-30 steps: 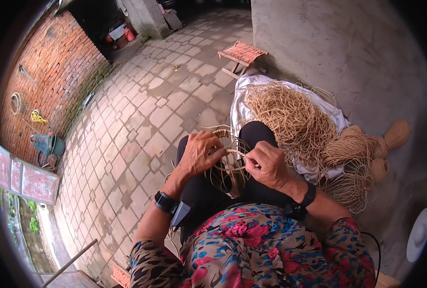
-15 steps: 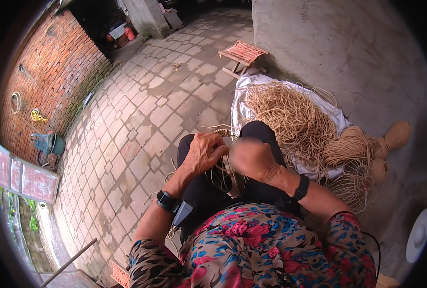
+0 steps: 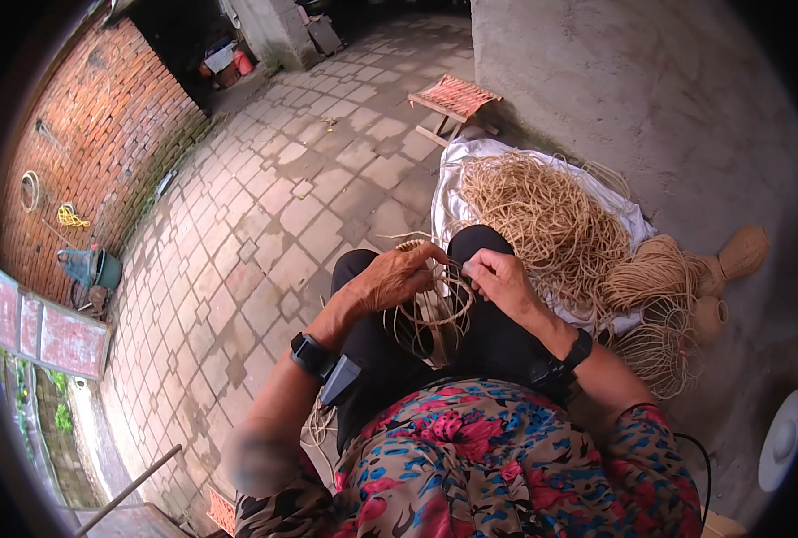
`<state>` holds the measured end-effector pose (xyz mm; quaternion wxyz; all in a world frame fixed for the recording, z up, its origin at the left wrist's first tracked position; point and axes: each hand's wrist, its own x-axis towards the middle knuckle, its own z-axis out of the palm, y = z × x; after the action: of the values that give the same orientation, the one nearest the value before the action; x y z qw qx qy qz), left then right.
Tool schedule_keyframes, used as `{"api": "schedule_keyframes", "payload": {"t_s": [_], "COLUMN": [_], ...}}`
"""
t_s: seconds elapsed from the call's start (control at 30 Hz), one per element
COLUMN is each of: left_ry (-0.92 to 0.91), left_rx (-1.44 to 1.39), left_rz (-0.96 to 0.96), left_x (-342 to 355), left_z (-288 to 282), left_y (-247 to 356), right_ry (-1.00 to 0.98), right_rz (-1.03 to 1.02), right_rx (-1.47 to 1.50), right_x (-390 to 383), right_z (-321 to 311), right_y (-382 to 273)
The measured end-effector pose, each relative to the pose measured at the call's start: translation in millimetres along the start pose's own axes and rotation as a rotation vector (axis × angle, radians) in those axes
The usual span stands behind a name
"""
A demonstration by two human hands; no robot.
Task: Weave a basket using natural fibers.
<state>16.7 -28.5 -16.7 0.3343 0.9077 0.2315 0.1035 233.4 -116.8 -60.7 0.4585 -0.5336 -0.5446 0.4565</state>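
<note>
Between my knees stands a small round frame (image 3: 459, 316) of thin rods, with tan cord wound around part of its ring. My left hand (image 3: 397, 278) is closed over the ring's far left side, its index finger reaching out along the top. Just right of the ring, my right hand (image 3: 504, 280) is closed in a pinch, and a thin strand of cord seems to run from it toward my left fingertips. The fingertips hide the strand's end. A short wound cord section (image 3: 410, 244) shows beyond my left hand.
On my right, a large heap of tan cord (image 3: 542, 215) lies on a white sheet (image 3: 453, 166). Beside it are cord cones (image 3: 744, 251) and a wire frame (image 3: 659, 359). A low folding stool (image 3: 453, 97) stands ahead, near a concrete wall (image 3: 614, 90). Paving (image 3: 238, 242) spreads left.
My hands have moved apart; the right one has drawn back to the right and turned. More of the round frame shows between them. My left index finger now reaches farther right.
</note>
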Motion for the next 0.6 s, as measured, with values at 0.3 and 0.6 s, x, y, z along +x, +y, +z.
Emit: {"api": "schedule_keyframes", "payload": {"t_s": [0.3, 0.6], "left_ry": [-0.157, -0.13], "left_rx": [-0.347, -0.396], "left_rz": [-0.226, -0.083], "left_x": [8, 13], "left_z": [-10, -12], "left_y": [3, -10], "right_ry": [-0.083, 0.013], "right_rz": [-0.532, -0.575], "right_rx": [-0.643, -0.623], "right_x": [-17, -8], "right_z": [25, 8], "right_y": [-11, 11]}}
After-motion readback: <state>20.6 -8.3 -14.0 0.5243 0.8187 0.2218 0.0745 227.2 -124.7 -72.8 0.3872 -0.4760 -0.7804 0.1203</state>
